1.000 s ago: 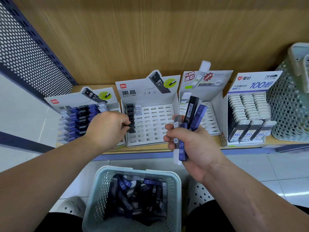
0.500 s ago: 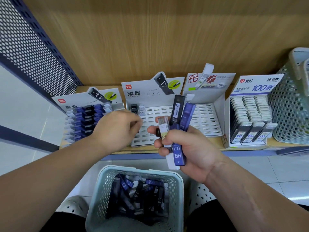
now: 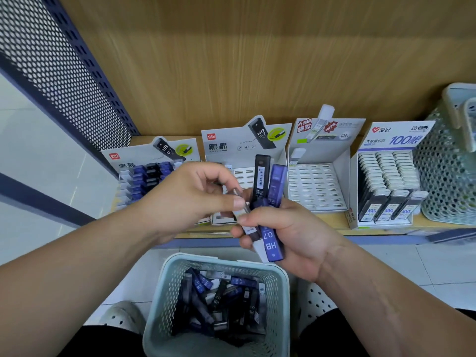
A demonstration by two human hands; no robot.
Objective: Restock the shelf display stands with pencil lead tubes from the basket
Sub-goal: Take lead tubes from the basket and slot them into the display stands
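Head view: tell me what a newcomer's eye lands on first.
The two hands meeting mid-frame: the right hand grips a bundle of lead tubes, blue and black, while the left hand pinches a clear tube in it. Below sits the basket, heaped with more tubes. Behind them stands a mostly bare slotted stand.

Wooden shelf [image 3: 329, 221], blue front edge, four card stands in a row. First stand [image 3: 154, 153], far left: packed with blue and black tubes [image 3: 146, 173]. Second stand [image 3: 231, 143]: visible slots empty, front partly hidden. Third stand [image 3: 319, 186]: one white tube [image 3: 297, 154] at back left, other slots bare. Fourth stand [image 3: 360, 191]: full of white-capped tubes [image 3: 383, 171]. Pale mesh basket [image 3: 445, 176] touching it at the right end.
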